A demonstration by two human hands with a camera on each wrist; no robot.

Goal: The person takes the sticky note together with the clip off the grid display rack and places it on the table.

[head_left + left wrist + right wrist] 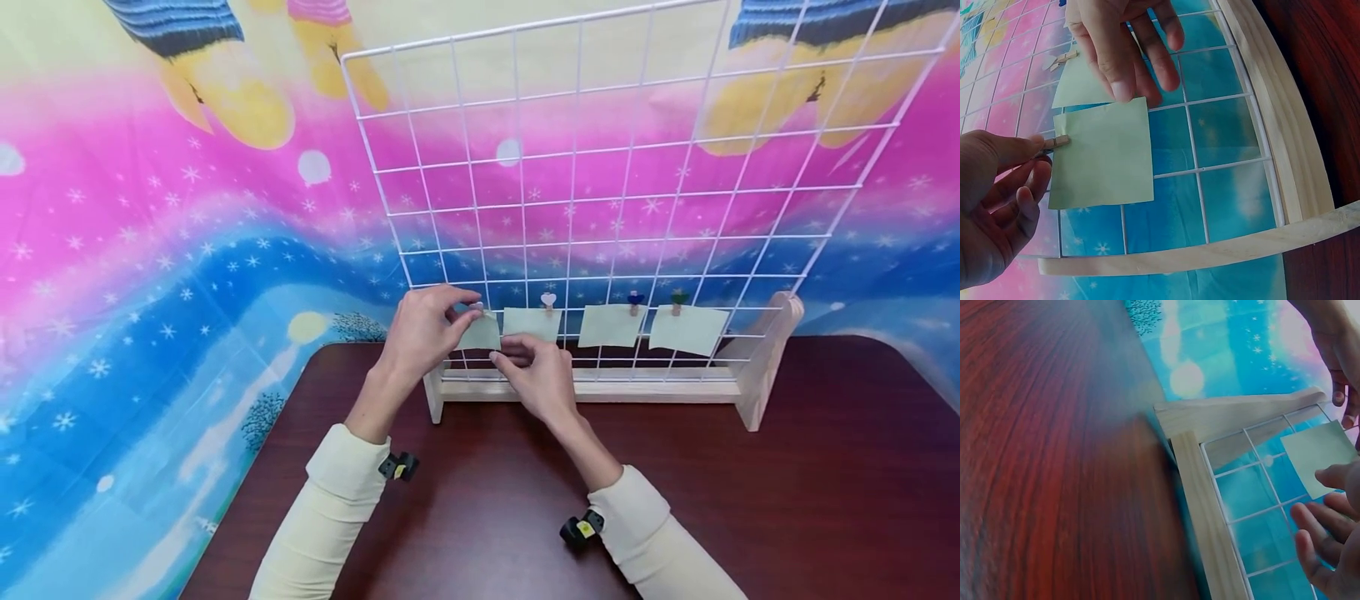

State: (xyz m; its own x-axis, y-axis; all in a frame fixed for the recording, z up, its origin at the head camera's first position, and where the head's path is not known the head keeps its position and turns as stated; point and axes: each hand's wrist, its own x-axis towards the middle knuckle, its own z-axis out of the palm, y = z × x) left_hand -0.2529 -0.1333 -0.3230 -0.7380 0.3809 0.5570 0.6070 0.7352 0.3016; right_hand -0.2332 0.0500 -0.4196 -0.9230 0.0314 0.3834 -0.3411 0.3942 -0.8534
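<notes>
My left hand (431, 327) pinches a small wooden clothespin (1058, 142) between thumb and fingers. The clothespin sits on the upper edge of a pale green paper note (1102, 156), which lies against the white wire grid (570, 200). At the note's opposite side is my right hand (542, 377), its thumb tip right at a corner and the other fingers loosely extended behind. Farther right, another green note (531, 323) hangs from a clothespin with a white heart (548, 299). Two more notes hang beyond it, one by a dark blue clip (636, 300), one by a green clip (678, 298).
The grid stands in a pale wooden base with a front rail (592, 392) and a side foot (772, 367) at each end. Beneath is a dark reddish-brown table (480, 517). A colourful printed cloth (187, 275) hangs behind the grid.
</notes>
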